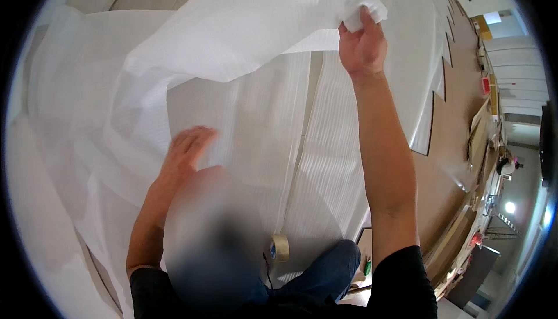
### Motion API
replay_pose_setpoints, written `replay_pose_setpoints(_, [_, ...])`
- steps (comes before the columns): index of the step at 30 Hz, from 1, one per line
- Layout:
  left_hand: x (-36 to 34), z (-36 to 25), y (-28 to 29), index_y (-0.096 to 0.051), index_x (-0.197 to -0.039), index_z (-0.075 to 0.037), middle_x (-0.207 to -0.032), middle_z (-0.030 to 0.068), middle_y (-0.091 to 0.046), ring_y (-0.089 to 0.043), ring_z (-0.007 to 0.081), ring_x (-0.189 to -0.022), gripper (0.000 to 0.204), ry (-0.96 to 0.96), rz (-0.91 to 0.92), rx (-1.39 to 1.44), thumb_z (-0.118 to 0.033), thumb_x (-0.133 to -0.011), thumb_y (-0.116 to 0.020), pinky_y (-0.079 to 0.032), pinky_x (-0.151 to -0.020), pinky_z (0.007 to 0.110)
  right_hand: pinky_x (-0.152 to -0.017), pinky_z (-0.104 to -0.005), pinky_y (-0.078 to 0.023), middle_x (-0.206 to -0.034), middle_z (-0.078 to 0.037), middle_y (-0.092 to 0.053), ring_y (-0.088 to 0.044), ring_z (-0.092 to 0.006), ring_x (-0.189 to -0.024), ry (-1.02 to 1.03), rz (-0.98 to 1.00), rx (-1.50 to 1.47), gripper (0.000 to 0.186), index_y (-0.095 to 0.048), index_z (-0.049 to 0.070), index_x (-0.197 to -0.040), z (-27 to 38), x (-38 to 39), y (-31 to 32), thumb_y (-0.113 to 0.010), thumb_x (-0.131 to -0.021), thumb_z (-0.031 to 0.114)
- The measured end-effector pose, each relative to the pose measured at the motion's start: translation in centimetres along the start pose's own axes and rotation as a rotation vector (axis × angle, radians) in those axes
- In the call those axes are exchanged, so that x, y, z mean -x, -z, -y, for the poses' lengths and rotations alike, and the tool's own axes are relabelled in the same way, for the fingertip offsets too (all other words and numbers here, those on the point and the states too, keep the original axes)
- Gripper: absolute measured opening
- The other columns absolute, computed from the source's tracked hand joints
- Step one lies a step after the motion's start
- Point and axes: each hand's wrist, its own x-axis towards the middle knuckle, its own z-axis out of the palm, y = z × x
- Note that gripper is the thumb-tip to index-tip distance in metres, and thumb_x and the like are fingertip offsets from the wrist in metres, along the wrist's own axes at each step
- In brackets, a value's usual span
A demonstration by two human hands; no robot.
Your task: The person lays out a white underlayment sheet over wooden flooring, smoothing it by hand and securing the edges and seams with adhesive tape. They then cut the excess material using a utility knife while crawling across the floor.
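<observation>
A thin white foam underlay sheet (226, 34) is lifted in a wide loose fold across the upper part of the view. My right hand (363, 43), arm stretched forward, grips its far right corner between thumb and fingers. My left hand (190, 147) hovers at the left, by the raised fold, its fingers stretched out and nothing in them. Below the fold, ribbed white underlay strips (328, 144) lie on the floor, with a narrow gap between them. A roll of tape (280, 248) stands beside my bent knee. A blurred patch hides part of the lower middle.
Brown floor planks (453, 127) with a stepped edge run along the right. Beyond them lie cardboard pieces (478, 133) and a red object (486, 85). A green-handled tool (367, 267) rests near my right elbow. A bright lamp (510, 207) shines at the far right.
</observation>
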Motion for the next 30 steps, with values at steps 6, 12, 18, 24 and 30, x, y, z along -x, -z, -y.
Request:
replay_pose_setpoints(6, [0.7, 19.4, 0.7, -0.040, -0.157, -0.010, -0.160, 0.0171, -0.041, -0.036, 0.0378, -0.148, 0.075, 0.775, 0.041, -0.849, -0.034, -0.094, -0.072, -0.020, -0.124, 0.058, -0.117, -0.0473, -0.039, -0.145, -0.010, -0.055, -0.052, -0.0290, -0.134, -0.108, -0.228, 0.068, 0.044, -0.043, 0.003, -0.149, -0.3, 5.7, 6.7, -0.049, -0.107, 0.015])
replay_pose_setpoints(12, [-11.2, 35.4, 13.8, -0.031, -0.161, -0.010, -0.165, 0.0129, -0.035, -0.033, 0.0292, -0.151, 0.068, 0.082, -0.842, -0.239, -0.038, -0.105, -0.056, -0.024, -0.126, 0.044, -0.120, -0.0426, -0.035, -0.149, -0.014, -0.051, -0.049, -0.0286, -0.137, -0.430, -0.034, 0.805, 0.050, -0.047, 0.001, -0.147, -6.1, 12.7, 13.9, -0.059, -0.106, 0.025])
replay_pose_setpoints(18, [-27.4, 24.9, 20.3, -0.030, -0.161, -0.010, -0.165, 0.0103, -0.035, -0.031, 0.0251, -0.152, 0.065, 0.010, -1.011, 1.150, -0.040, -0.107, -0.050, -0.018, -0.127, 0.038, -0.129, -0.0465, -0.017, -0.168, -0.015, -0.026, -0.021, -0.0318, -0.156, -0.177, 0.971, 1.828, 0.067, -0.038, 0.006, -0.156, -14.5, 20.9, 9.7, -0.055, -0.104, 0.045])
replay_pose_setpoints(24, [-17.3, 22.6, -2.4, -0.045, -0.154, -0.010, -0.156, 0.0138, -0.047, -0.043, 0.0287, -0.145, 0.052, 0.258, -0.899, 0.352, -0.037, -0.109, -0.048, -0.031, -0.121, 0.040, -0.127, -0.0488, -0.020, -0.168, -0.010, -0.026, -0.024, -0.0307, -0.155, -0.157, 0.651, 1.973, 0.075, -0.031, 0.008, -0.160, -16.2, 22.2, 15.6, -0.054, -0.102, 0.050])
replay_pose_setpoints(30, [-15.5, 12.1, -17.0, -0.044, -0.157, -0.024, -0.168, 0.0173, -0.025, -0.021, 0.0389, -0.155, 0.065, 0.112, -0.205, -0.467, -0.055, -0.100, -0.054, -0.014, -0.124, 0.060, -0.126, -0.0501, -0.021, -0.167, -0.011, -0.028, -0.027, -0.0311, -0.154, -0.114, 0.624, 1.946, 0.069, -0.038, 0.007, -0.156, -16.7, 22.0, 15.5, -0.055, -0.102, 0.048])
